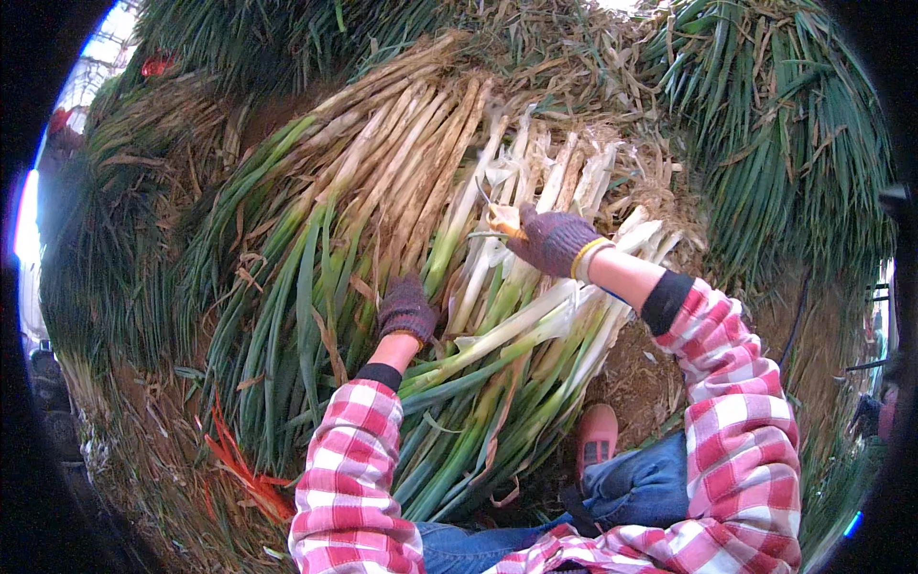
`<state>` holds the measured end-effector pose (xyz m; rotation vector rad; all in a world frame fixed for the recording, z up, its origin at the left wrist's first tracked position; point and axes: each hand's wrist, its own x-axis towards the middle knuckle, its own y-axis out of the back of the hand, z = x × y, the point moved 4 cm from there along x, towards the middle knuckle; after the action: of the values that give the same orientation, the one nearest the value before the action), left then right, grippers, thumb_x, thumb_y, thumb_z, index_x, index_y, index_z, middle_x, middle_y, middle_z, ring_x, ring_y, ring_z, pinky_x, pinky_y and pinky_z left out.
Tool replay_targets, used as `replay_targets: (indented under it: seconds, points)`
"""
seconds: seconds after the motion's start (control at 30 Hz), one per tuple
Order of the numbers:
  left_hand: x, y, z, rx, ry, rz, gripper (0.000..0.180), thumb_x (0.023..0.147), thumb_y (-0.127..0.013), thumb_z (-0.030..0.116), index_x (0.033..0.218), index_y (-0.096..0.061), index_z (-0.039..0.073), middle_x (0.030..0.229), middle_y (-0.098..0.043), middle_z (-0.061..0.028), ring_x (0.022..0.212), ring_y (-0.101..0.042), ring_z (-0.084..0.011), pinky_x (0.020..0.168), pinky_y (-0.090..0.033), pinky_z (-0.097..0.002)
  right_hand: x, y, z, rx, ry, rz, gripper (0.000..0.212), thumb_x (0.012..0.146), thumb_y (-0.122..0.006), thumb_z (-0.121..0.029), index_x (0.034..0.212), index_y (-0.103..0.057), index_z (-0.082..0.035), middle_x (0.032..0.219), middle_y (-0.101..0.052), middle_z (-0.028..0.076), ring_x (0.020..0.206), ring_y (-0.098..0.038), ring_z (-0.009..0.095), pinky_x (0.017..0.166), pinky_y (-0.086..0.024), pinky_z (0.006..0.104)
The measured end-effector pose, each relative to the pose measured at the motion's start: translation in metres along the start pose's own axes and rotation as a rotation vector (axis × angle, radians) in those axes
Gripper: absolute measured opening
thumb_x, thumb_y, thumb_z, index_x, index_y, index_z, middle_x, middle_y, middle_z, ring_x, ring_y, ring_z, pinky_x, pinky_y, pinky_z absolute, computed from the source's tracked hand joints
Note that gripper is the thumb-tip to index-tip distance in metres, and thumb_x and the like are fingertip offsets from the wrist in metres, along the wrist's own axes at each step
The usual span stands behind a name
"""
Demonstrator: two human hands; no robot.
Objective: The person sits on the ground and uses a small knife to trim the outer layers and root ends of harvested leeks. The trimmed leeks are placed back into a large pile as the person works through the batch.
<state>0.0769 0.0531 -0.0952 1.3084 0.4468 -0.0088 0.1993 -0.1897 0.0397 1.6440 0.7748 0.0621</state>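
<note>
My left hand (pixel 408 311), in a dark purple knit glove, is closed on a long green onion (pixel 442 256) low on its stalk; the fingertips are partly hidden among the leaves. In my gloved right hand (pixel 555 241) is a small hand tool (pixel 505 221) with an orange-yellow grip and thin curved metal parts; its exact kind is unclear. It is held above cleaned white onion stalks (pixel 521 172). Left of these lies a row of brown-skinned, unpeeled long green onions (pixel 382 143), roots pointing away from me. Peeled onions (pixel 516 330) with pale stalks cross the pile in front of me.
Large heaps of green onion leaves rise at the far right (pixel 775 124) and at the left (pixel 115 239). Dry husks (pixel 574 67) cover the ground at the back. Orange-red strips (pixel 247 469) lie at the lower left. My pink shoe (pixel 598 435) is beside the pile.
</note>
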Motion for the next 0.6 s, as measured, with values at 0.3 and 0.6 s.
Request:
replay_targets:
  seconds: [0.3, 0.6]
  points:
    - [-0.018, 0.012, -0.001, -0.11, 0.025, -0.213, 0.078, 0.078, -0.075, 0.055, 0.13, -0.057, 0.001, 0.124, -0.064, -0.0303, 0.116, -0.063, -0.0448, 0.098, -0.051, -0.0492, 0.065, 0.021, 0.03, 0.023, -0.172, 0.037, 0.059, 0.099, -0.05, -0.049, 0.129, -0.053, 0.002, 0.11, -0.071, 0.025, 0.1, -0.071, 0.042, 0.087, -0.055, 0.052]
    - [-0.007, 0.006, -0.016, -0.234, 0.004, -0.32, 0.078, 0.068, -0.079, 0.056, 0.122, -0.064, 0.002, 0.117, -0.069, -0.0261, 0.108, -0.067, -0.0417, 0.093, -0.053, -0.0465, -0.062, -0.003, -0.043, -0.064, 0.529, -0.09, 0.039, 0.099, -0.052, -0.029, 0.134, -0.049, -0.014, 0.135, -0.058, 0.02, 0.098, -0.07, 0.04, 0.08, -0.058, 0.0496]
